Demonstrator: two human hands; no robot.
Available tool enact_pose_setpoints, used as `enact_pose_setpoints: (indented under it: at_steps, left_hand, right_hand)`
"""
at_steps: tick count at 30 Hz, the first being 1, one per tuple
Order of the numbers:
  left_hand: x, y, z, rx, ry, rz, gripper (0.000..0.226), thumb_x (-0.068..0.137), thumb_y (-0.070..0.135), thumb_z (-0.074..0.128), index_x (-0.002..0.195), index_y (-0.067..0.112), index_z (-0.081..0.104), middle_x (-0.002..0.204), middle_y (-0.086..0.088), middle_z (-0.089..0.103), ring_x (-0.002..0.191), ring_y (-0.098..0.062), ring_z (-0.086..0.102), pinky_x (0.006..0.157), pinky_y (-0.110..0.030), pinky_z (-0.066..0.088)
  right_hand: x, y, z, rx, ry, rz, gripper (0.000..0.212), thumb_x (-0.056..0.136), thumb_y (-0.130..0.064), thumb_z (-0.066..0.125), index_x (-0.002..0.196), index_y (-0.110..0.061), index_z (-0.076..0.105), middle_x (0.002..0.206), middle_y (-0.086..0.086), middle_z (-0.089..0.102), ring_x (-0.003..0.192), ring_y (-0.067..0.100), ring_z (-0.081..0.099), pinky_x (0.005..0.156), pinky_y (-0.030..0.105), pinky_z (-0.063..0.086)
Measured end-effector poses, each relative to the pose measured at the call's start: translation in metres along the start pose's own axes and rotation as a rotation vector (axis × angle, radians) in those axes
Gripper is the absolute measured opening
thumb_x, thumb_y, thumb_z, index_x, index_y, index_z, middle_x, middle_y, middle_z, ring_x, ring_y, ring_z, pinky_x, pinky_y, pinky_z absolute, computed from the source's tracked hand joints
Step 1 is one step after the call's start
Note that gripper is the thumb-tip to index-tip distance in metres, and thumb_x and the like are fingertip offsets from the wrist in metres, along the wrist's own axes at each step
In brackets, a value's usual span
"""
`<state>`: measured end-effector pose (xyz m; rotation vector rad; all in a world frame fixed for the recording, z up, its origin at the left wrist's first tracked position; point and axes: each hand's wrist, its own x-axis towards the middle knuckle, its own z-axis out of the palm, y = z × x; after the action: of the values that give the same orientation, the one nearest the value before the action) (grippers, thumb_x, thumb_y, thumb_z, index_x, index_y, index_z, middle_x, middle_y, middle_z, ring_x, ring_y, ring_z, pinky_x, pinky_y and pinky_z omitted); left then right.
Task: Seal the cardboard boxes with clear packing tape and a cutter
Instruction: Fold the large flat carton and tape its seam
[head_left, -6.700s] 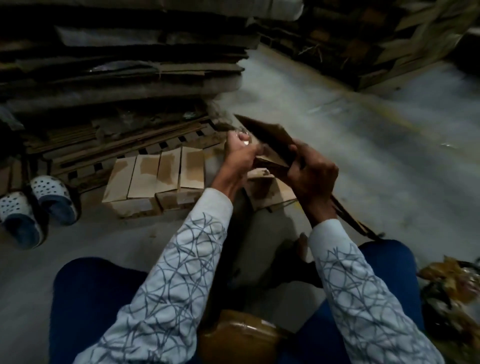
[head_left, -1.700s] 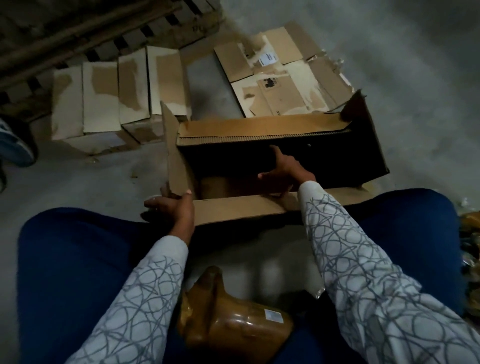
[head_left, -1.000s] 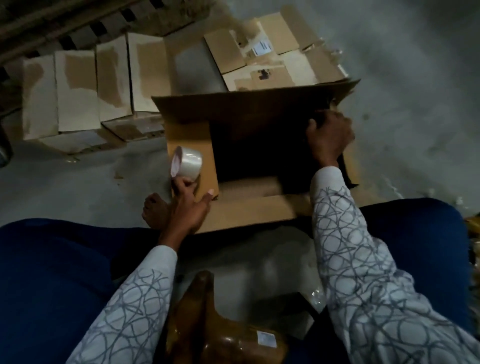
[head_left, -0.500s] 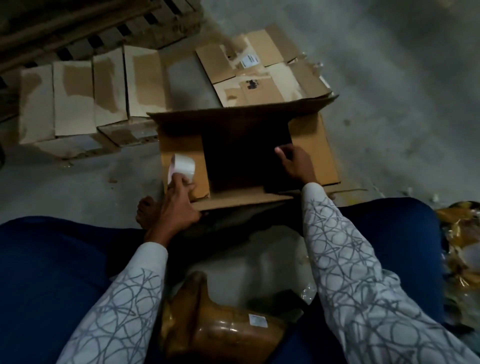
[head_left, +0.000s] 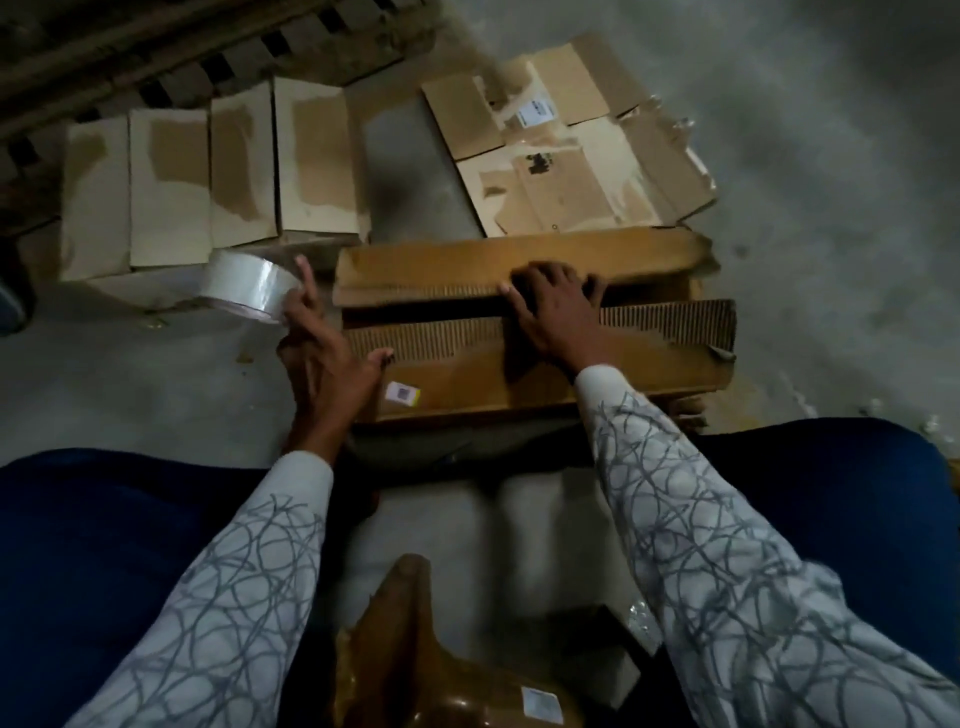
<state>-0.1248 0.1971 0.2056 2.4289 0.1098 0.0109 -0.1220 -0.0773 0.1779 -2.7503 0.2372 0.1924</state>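
- Left hand (head_left: 322, 364) pinches the tape (head_left: 249, 291) just off the left end of the box (head_left: 519, 384), thumb on the near flap.
- Right hand (head_left: 556, 306) lies flat across the seam, pressing down both flaps, which stood open a moment ago.
- The box now looks ready for taping; a dark slit remains and its contents are hidden.

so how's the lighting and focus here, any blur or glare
Head view: dim, corners dark; glare on the clear packing tape roll in the left hand; brown cardboard box under the right hand fairly sharp; shiny brown wrapped parcel at bottom soft.
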Motion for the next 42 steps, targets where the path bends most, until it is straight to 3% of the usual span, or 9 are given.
enact_pose_setpoints:
  at_steps: [7, 10, 17, 24, 26, 29, 35, 39, 42]
  left_hand:
    - [0.013, -0.024, 0.043, 0.264, -0.378, 0.034, 0.096, 0.087, 0.016, 0.073, 0.158, 0.003, 0.01, 0.162, -0.011, 0.02, 0.147, -0.034, 0.026, 0.121, -0.043, 0.024]
    - [0.016, -0.025, 0.037, 0.262, -0.349, 0.048, 0.086, 0.084, 0.022, 0.074, 0.153, 0.006, 0.025, 0.152, -0.009, 0.036, 0.141, -0.032, 0.036, 0.117, -0.05, 0.027]
    - [-0.031, -0.031, 0.008, 0.165, -0.281, -0.039, 0.068, 0.085, 0.037, 0.064, 0.143, 0.019, 0.034, 0.143, -0.003, 0.045, 0.125, -0.034, 0.052, 0.104, -0.046, 0.045]
    - [-0.089, -0.024, -0.027, -0.168, 0.079, -0.474, 0.027, 0.084, 0.039, 0.059, 0.099, 0.029, 0.039, 0.111, -0.01, 0.07, 0.083, -0.03, 0.069, 0.073, -0.04, 0.058]
    - [-0.106, -0.015, -0.043, -0.227, 0.117, -0.54, 0.009, 0.09, 0.025, 0.062, 0.095, 0.019, 0.057, 0.097, -0.013, 0.074, 0.07, -0.027, 0.068, 0.059, -0.028, 0.051]
    - [-0.115, -0.005, -0.063, -0.15, 0.07, -0.468, 0.011, 0.086, 0.025, 0.07, 0.088, 0.017, 0.078, 0.094, -0.006, 0.076, 0.083, -0.022, 0.067, 0.069, -0.024, 0.045]
    - [-0.11, 0.035, -0.099, -0.111, -0.102, -0.003, 0.009, 0.078, 0.023, 0.083, 0.08, 0.017, 0.076, 0.095, -0.003, 0.056, 0.095, -0.013, 0.05, 0.079, -0.018, 0.035]
    - [-0.113, 0.05, -0.111, -0.247, -0.14, 0.083, 0.015, 0.082, 0.024, 0.082, 0.09, 0.012, 0.079, 0.086, 0.004, 0.067, 0.077, -0.009, 0.063, 0.071, -0.016, 0.048]
    - [-0.109, 0.046, -0.117, -0.412, -0.127, -0.027, 0.015, 0.082, 0.022, 0.081, 0.095, 0.014, 0.079, 0.088, 0.001, 0.076, 0.082, -0.011, 0.072, 0.08, -0.027, 0.059]
  right_hand:
    - [-0.051, 0.02, 0.082, -0.09, -0.034, 0.065, 0.066, 0.102, -0.057, 0.022, 0.161, -0.031, 0.007, 0.169, -0.004, -0.004, 0.155, 0.023, -0.008, 0.122, 0.052, -0.007]
    - [-0.042, 0.014, 0.073, -0.066, -0.096, 0.072, 0.066, 0.104, -0.054, 0.027, 0.161, -0.031, 0.003, 0.168, -0.004, -0.008, 0.154, 0.025, -0.012, 0.121, 0.052, -0.009]
    - [-0.086, -0.037, 0.063, -0.025, 0.21, -0.044, 0.05, 0.088, -0.031, 0.06, 0.135, -0.016, 0.052, 0.147, 0.014, 0.044, 0.132, 0.034, 0.04, 0.104, 0.048, 0.034]
    - [-0.15, -0.069, 0.085, 0.02, 0.038, -0.572, 0.057, 0.064, -0.013, 0.081, 0.112, -0.007, 0.052, 0.11, 0.02, 0.056, 0.088, 0.038, 0.054, 0.065, 0.041, 0.047]
    - [-0.164, -0.076, 0.083, 0.095, 0.011, -0.528, 0.046, 0.076, -0.018, 0.078, 0.114, -0.006, 0.057, 0.115, 0.018, 0.058, 0.088, 0.04, 0.059, 0.059, 0.041, 0.05]
    - [-0.17, -0.095, 0.066, 0.343, -0.082, -0.329, 0.041, 0.09, -0.044, 0.068, 0.117, -0.015, 0.059, 0.118, 0.007, 0.06, 0.101, 0.029, 0.062, 0.075, 0.036, 0.053]
    - [-0.185, -0.138, 0.011, 0.915, -0.245, -0.054, 0.051, 0.078, -0.048, 0.08, 0.119, -0.027, 0.058, 0.116, -0.006, 0.069, 0.109, 0.008, 0.065, 0.095, 0.028, 0.051]
    - [-0.202, -0.154, -0.008, 1.171, -0.129, -0.011, 0.032, 0.089, -0.021, 0.075, 0.119, -0.023, 0.065, 0.106, -0.004, 0.073, 0.098, 0.008, 0.07, 0.086, 0.029, 0.057]
    - [-0.206, -0.149, -0.021, 1.081, -0.097, -0.005, 0.019, 0.09, -0.039, 0.073, 0.101, -0.024, 0.071, 0.094, -0.003, 0.075, 0.088, 0.012, 0.072, 0.08, 0.038, 0.06]
